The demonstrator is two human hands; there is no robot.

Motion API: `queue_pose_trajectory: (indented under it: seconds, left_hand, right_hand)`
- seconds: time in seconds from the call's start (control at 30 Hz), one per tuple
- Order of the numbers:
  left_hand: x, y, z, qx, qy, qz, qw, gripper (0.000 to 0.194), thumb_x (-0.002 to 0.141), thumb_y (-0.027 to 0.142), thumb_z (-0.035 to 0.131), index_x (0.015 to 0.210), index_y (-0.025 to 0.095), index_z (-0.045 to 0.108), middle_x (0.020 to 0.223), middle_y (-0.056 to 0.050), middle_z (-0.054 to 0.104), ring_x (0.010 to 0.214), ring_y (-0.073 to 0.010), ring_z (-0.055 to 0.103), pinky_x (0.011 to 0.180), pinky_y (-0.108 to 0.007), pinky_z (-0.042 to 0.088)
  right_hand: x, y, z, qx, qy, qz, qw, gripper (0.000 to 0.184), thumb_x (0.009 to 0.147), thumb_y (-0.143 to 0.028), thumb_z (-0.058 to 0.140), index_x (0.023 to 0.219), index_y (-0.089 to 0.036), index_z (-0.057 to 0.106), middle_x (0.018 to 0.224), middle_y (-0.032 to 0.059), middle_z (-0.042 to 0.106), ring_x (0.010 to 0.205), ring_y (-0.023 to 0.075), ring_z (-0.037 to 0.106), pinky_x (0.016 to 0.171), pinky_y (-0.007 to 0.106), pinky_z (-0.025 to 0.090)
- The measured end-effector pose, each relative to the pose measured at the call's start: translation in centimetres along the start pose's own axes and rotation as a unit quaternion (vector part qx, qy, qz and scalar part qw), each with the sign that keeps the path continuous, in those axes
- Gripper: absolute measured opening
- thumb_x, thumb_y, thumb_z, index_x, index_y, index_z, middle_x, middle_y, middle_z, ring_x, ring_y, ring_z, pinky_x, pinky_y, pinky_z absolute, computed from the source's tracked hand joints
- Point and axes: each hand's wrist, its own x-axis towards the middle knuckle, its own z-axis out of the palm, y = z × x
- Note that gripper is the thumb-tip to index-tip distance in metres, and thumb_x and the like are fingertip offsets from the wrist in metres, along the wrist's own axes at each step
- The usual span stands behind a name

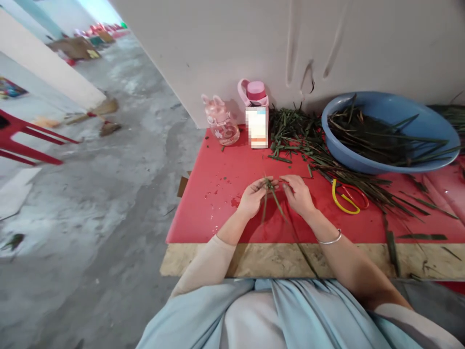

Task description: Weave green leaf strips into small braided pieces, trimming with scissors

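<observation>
My left hand is closed around a small knotted piece of green leaf strips, pinched at the fingertips above the red tabletop. From that piece long strips hang down, one reaching past the table's front edge toward my lap. Just to the right of the knot is my right hand, its fingers stretched out and apart, with nothing plainly held in them. A bracelet circles the right wrist. Scissors with yellow and red handles lie right of my right hand, partly under loose leaf strips.
A blue basin with long leaves stands at the back right. Cut leaf pieces are heaped beside it. Along the wall are a pink clear bottle, a pink-capped bottle and a partly blurred upright item. A red chair stands left.
</observation>
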Motion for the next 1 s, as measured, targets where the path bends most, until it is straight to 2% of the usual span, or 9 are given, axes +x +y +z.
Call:
queue_pose_trajectory:
  seconds: [0.07, 0.13, 0.2, 0.27, 0.37, 0.53, 0.63, 0.8, 1.0]
  left_hand:
    - [-0.1, 0.2, 0.7, 0.127, 0.021, 0.026, 0.991, 0.032, 0.074, 0.036, 0.066, 0.097, 0.013, 0.066, 0.079, -0.006, 0.070, 0.071, -0.0160, 0.065, 0.075, -0.031, 0.050]
    - [-0.2, 0.5, 1.4, 0.264, 0.010, 0.054, 0.963, 0.025, 0.078, 0.035, 0.061, 0.088, 0.013, 0.067, 0.068, -0.002, 0.065, 0.063, -0.0134, 0.060, 0.069, -0.029, 0.049]
    - [-0.2, 1.0, 2.1, 0.372, 0.003, 0.109, 0.922, 0.019, 0.080, 0.030, 0.058, 0.083, 0.014, 0.068, 0.071, -0.003, 0.064, 0.067, -0.0136, 0.058, 0.071, -0.028, 0.048]
    - [-0.1, 1.8, 2.7, 0.428, 0.012, 0.177, 0.886, 0.013, 0.079, 0.025, 0.059, 0.081, 0.015, 0.067, 0.084, -0.006, 0.065, 0.082, -0.0155, 0.059, 0.079, -0.029, 0.047]
    - [-0.1, 3.3, 3.0, 0.434, -0.008, 0.208, 0.877, 0.014, 0.081, 0.026, 0.058, 0.086, 0.015, 0.065, 0.093, -0.007, 0.065, 0.090, -0.0162, 0.060, 0.084, -0.029, 0.046]
    - [-0.5, 4.8, 2.1, 0.464, -0.010, 0.168, 0.870, 0.023, 0.085, 0.035, 0.054, 0.091, 0.016, 0.066, 0.082, -0.004, 0.069, 0.075, -0.0143, 0.061, 0.071, -0.026, 0.047]
    - [-0.8, 5.0, 2.0, 0.523, -0.013, 0.158, 0.837, 0.021, 0.084, 0.034, 0.056, 0.088, 0.018, 0.069, 0.080, -0.003, 0.070, 0.073, -0.0150, 0.062, 0.069, -0.026, 0.048]
    - [-1.3, 5.7, 2.6, 0.603, -0.070, 0.147, 0.781, 0.023, 0.084, 0.031, 0.056, 0.100, 0.020, 0.069, 0.093, -0.005, 0.072, 0.082, -0.0179, 0.065, 0.076, -0.029, 0.049]
    - [-1.4, 6.2, 0.3, 0.675, -0.065, 0.128, 0.724, 0.038, 0.083, 0.032, 0.056, 0.118, 0.018, 0.060, 0.112, -0.010, 0.067, 0.100, -0.0225, 0.062, 0.092, -0.037, 0.047]
  right_hand:
    - [-0.3, -0.2, -0.3, 0.138, -0.011, 0.093, 0.986, 0.032, 0.092, -0.043, 0.042, 0.097, -0.018, 0.061, 0.082, 0.0067, 0.066, 0.075, 0.0177, 0.061, 0.068, 0.031, 0.049]
    - [-0.5, -0.3, -0.8, 0.275, -0.056, 0.176, 0.944, 0.041, 0.087, -0.056, 0.044, 0.090, -0.018, 0.058, 0.067, 0.0021, 0.061, 0.052, 0.0127, 0.054, 0.047, 0.025, 0.042]
    - [-0.5, -0.5, -1.2, 0.350, -0.100, 0.217, 0.906, 0.043, 0.077, -0.059, 0.059, 0.088, -0.018, 0.057, 0.062, -0.0011, 0.059, 0.044, 0.0097, 0.049, 0.040, 0.021, 0.036]
    - [-0.5, -0.8, -1.4, 0.366, -0.122, 0.227, 0.894, 0.041, 0.068, -0.051, 0.072, 0.088, -0.017, 0.059, 0.062, -0.0027, 0.059, 0.045, 0.0085, 0.050, 0.043, 0.020, 0.037]
    - [-0.4, -1.4, -1.5, 0.361, -0.124, 0.220, 0.898, 0.035, 0.068, -0.043, 0.074, 0.087, -0.016, 0.064, 0.067, -0.0015, 0.062, 0.055, 0.0096, 0.055, 0.054, 0.022, 0.044]
    - [-0.4, -1.4, -1.1, 0.391, -0.137, 0.215, 0.884, 0.036, 0.074, -0.047, 0.067, 0.092, -0.016, 0.066, 0.079, 0.0038, 0.068, 0.070, 0.0138, 0.061, 0.069, 0.028, 0.049]
    - [-0.4, -1.0, -0.9, 0.393, -0.104, 0.212, 0.888, 0.041, 0.069, -0.044, 0.073, 0.099, -0.018, 0.063, 0.081, 0.0017, 0.066, 0.068, 0.0113, 0.060, 0.064, 0.024, 0.048]
    - [-0.4, -0.8, -0.7, 0.340, -0.087, 0.239, 0.906, 0.031, 0.071, -0.044, 0.070, 0.086, -0.017, 0.064, 0.067, -0.0016, 0.061, 0.053, 0.0080, 0.054, 0.053, 0.021, 0.045]
    - [-0.4, -0.5, -0.6, 0.261, -0.054, 0.284, 0.921, 0.030, 0.073, -0.044, 0.065, 0.084, -0.016, 0.062, 0.052, -0.0063, 0.050, 0.042, 0.0066, 0.042, 0.040, 0.019, 0.030]
